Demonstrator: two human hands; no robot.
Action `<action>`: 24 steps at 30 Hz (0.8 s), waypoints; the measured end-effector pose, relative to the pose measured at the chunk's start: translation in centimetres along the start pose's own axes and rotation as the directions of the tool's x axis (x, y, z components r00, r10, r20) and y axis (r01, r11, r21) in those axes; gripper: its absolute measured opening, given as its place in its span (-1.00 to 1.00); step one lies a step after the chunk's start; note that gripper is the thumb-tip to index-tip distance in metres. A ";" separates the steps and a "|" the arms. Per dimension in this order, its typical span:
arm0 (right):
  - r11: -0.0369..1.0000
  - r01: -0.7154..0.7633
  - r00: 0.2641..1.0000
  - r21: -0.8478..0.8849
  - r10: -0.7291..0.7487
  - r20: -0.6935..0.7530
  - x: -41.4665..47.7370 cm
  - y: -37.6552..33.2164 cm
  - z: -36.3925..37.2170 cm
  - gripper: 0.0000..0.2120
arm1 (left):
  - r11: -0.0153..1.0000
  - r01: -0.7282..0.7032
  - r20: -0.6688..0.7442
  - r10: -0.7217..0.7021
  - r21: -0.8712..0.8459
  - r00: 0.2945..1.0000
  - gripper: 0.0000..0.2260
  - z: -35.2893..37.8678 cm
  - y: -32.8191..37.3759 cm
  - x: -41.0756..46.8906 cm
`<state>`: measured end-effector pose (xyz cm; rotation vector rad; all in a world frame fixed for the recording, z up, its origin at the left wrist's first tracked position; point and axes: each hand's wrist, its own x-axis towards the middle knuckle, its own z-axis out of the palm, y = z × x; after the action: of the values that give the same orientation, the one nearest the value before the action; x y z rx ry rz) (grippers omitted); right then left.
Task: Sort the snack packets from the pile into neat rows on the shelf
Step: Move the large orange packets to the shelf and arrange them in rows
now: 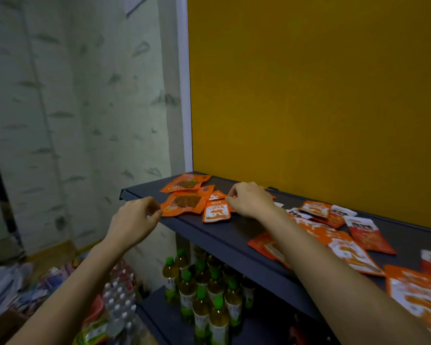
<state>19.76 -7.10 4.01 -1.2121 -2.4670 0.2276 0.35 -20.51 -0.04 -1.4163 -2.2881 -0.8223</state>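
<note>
Shelf (222, 232): dark, yellow backing.
Done: large packet (184, 202), small packets (215, 212) laid leftward.
Remaining: pile (346, 235) unsorted.
Left hand (135, 220): pinches large packet's corner.
Right hand (249, 200): curled; hold unclear.

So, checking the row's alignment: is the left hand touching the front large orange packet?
Touching. Head view: the left hand pinches the front large orange packet at its left corner.

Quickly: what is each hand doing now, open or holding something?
Left hand: pinches the corner of the large orange packet.
Right hand: curled over the small packets; whether it grips one cannot be told.
</note>
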 end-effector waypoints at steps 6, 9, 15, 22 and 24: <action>0.999 -0.037 0.991 -0.023 0.040 0.131 6.2 -2.0 3.7 -0.55 | 0.999 0.037 0.037 -0.036 -0.023 0.999 -0.83 2.6 -4.3 5.1; 0.994 -0.056 0.973 -0.089 0.075 0.220 8.4 -3.0 5.1 -0.45 | 0.998 0.038 0.047 -0.035 -0.050 0.998 -0.82 4.1 -6.0 7.7; 0.965 -0.105 0.950 -0.242 0.170 0.264 11.8 -4.8 7.0 -0.37 | 0.991 0.014 0.151 0.006 -0.130 0.988 -0.84 8.3 -9.4 14.3; 0.891 -0.254 0.893 -0.376 0.366 0.264 13.8 -6.0 8.1 -0.25 | 0.981 0.000 0.300 0.059 -0.193 0.952 -0.75 12.8 -10.7 21.4; 0.890 -0.285 0.881 -0.356 0.390 0.269 13.9 -5.9 8.3 -0.25 | 0.968 0.037 0.350 0.053 -0.246 0.935 -0.68 14.1 -10.5 23.0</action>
<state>4.42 0.43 1.91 -1.8900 -2.6221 0.1554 -19.09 0.88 -1.64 -1.8131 -2.5054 -0.9454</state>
